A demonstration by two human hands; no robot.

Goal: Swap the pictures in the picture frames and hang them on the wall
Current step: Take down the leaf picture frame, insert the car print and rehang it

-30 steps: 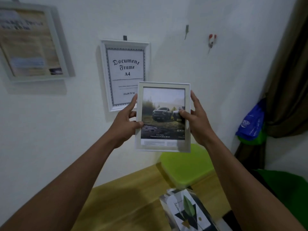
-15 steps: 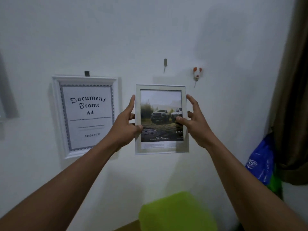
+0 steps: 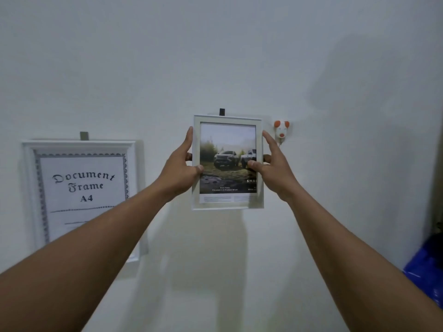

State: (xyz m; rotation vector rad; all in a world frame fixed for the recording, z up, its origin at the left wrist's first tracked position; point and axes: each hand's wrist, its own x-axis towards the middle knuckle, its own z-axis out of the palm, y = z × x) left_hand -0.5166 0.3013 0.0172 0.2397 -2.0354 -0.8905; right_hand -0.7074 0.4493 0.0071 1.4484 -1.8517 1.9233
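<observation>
The white picture frame (image 3: 227, 142) with the car photo is held upright at the wall (image 3: 239, 56), a dark hook (image 3: 222, 111) showing at its 12 o'clock edge. The left grip (image 3: 178, 168) pinches its 9 o'clock edge and the right grip (image 3: 273, 168) its 3 o'clock edge, thumbs on the front.

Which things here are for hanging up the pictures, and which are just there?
For the job:
car picture frame, held at its sides by the left hand and right hand
dark wall hook just above it
Document Frame A4, on the wall

Just there:
mouse-shaped hook
blue bag
</observation>
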